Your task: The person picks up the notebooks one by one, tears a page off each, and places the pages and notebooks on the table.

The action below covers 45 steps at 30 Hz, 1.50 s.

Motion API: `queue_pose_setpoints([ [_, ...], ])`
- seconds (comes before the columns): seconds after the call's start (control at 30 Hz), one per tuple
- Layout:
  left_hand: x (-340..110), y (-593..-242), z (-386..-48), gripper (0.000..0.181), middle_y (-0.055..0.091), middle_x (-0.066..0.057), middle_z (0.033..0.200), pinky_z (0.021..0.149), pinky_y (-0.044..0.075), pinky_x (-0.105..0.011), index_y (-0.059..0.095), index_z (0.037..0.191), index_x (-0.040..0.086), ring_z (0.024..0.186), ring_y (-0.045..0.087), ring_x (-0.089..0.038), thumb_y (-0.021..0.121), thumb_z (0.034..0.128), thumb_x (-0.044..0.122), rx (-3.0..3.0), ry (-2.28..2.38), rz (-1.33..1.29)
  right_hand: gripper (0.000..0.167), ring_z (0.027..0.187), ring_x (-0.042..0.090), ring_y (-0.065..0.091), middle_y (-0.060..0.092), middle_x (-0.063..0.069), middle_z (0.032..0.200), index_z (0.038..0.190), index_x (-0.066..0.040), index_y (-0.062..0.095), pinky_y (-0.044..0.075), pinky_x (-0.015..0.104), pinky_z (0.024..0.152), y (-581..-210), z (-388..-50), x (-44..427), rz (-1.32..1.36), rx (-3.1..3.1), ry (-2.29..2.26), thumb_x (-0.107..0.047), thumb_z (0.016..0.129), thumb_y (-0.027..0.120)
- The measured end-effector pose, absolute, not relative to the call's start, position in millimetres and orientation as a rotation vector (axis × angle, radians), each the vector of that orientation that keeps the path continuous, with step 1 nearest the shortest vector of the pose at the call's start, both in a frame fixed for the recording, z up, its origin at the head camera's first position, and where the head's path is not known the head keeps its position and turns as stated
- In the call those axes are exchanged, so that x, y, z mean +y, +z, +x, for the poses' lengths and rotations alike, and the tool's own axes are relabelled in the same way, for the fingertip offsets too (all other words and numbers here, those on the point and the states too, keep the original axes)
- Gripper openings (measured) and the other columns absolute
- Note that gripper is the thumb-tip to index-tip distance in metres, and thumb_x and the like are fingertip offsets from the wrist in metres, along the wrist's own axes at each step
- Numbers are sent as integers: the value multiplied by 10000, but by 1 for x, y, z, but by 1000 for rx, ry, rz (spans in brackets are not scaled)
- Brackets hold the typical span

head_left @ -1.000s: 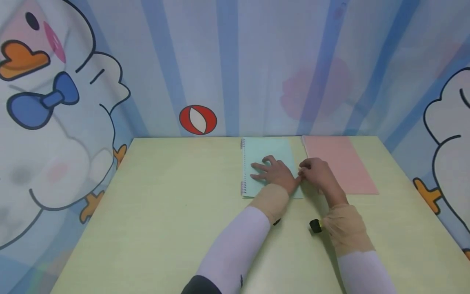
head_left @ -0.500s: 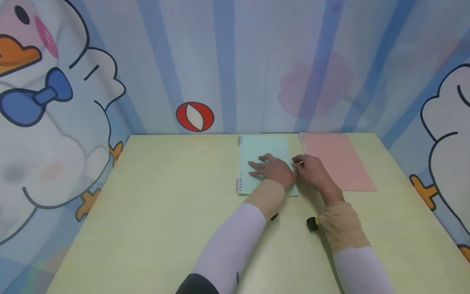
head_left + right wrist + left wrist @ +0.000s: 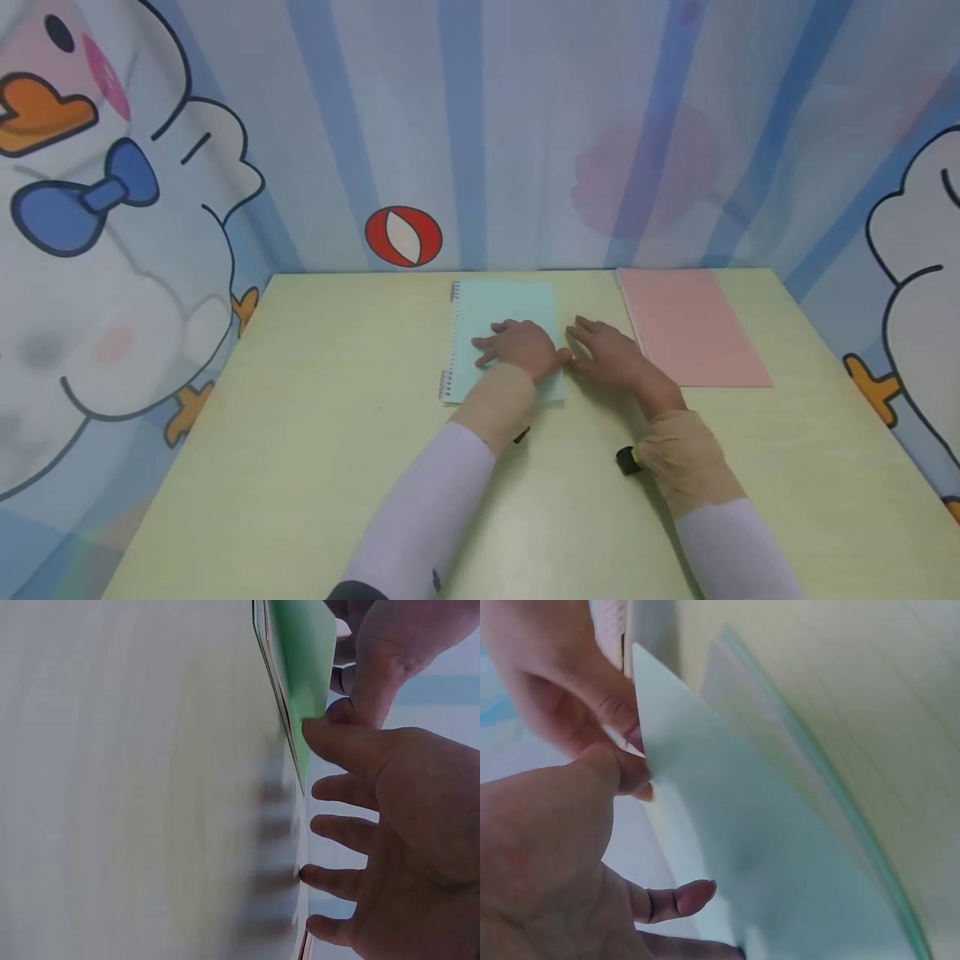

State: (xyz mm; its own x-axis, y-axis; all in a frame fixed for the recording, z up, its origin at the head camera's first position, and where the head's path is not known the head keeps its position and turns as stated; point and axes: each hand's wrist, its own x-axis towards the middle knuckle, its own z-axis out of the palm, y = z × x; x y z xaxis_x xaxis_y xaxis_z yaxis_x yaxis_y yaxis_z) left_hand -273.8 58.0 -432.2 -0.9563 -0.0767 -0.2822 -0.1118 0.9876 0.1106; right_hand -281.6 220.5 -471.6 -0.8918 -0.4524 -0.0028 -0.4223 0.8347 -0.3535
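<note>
Mint-green notebook point(image 3: 512, 302) lies on the table point(image 3: 337, 375), left of the pink notebook point(image 3: 690, 325). We rest the left hand point(image 3: 521, 346) on it, fingers spread, thumb at its right edge; we extend the right hand point(image 3: 611, 358) beside that edge, fingers spread, palm down.

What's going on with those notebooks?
Someone is working on the mint-green notebook with both hands. The left hand is spread across its cover, and the right hand is by its right edge. The cover is lifted a little there. The pink notebook lies to the right.
</note>
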Motion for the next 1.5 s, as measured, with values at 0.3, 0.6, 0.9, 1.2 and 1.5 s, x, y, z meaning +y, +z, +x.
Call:
queue_pose_setpoints([
  [0.3, 35, -429, -269, 840, 381, -327, 1621, 1061, 442, -717, 513, 1575, 88, 1459, 357, -612, 545, 1003, 702, 2803, 318, -186, 638, 1534, 534, 272, 325, 254, 1679, 1586, 69, 399, 248, 767, 1158, -472, -273, 189, -761, 2856, -537, -292, 1084, 555],
  [0.6, 26, -434, -262, 909, 362, -337, 1628, 1046, 446, -728, 420, 1622, 84, 1437, 331, -668, 569, 978, 708, 2838, 423, -217, 661, 1542, 545, 237, 323, 255, 1680, 1577, 89, 398, 266, 730, 1177, -472, -270, 181, -757, 2825, -554, -257, 1053, 604],
  [0.9, 34, -439, -261, 886, 321, -386, 1619, 987, 487, -714, 325, 1670, 103, 1397, 357, -698, 507, 1016, 673, 2885, 175, -174, 700, 1532, 576, 223, 311, 297, 1669, 1566, 88, 420, 251, 713, 1193, -472, -271, 182, -811, 2803, -544, -218, 997, 688],
  [1.2, 19, -431, -265, 846, 380, -326, 1603, 1117, 343, -759, 316, 1649, 44, 1462, 380, -577, 482, 1043, 611, 2807, 450, -219, 761, 1572, 533, 150, 247, 258, 1711, 1592, -66, 478, 188, 740, 1200, -475, -268, 174, -752, 2778, -519, -452, 987, 730],
  [1.5, -23, -393, -266, 817, 515, -238, 1514, 1095, 485, -520, 357, 1580, -45, 1309, 573, -367, 505, 1049, 557, 2773, 731, -98, 832, 1593, 502, 98, 186, 218, 1741, 1641, -170, 418, 159, 751, 1200, -473, -266, 171, -695, 2769, -481, -557, 970, 721],
])
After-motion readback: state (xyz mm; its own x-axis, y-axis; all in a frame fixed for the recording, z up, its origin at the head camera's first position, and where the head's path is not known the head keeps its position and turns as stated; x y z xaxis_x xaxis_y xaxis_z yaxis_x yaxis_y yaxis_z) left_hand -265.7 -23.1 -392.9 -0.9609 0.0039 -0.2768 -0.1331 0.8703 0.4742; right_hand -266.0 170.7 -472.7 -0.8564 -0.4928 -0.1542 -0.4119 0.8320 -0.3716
